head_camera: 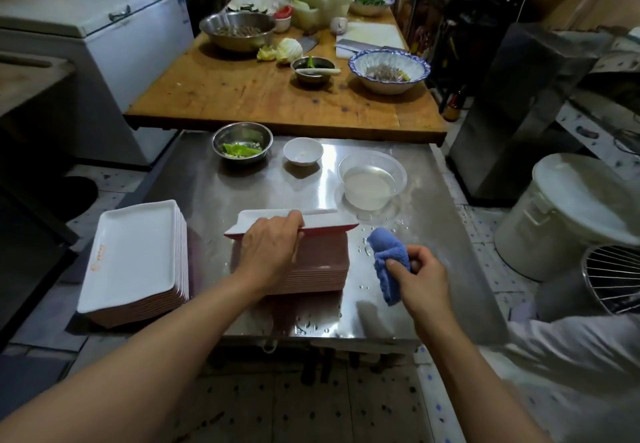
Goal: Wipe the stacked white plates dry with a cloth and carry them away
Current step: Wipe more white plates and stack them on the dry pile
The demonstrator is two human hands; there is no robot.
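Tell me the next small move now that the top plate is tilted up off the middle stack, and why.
Probably bring the blue cloth, gripped in the right hand, across to the top plate and wipe it. The left hand holds that plate tilted off the middle stack, the cloth is not touching it, and droplets dot the steel table.

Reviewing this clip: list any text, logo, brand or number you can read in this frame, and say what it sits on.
No text is legible.
Orange mark on the top plate of the left stack: too small and blurred to read.
Blue mark on the white chest freezer: blurred, unreadable.
Nothing is printed on the blue cloth in the right hand, or on the plate that the left hand grips.
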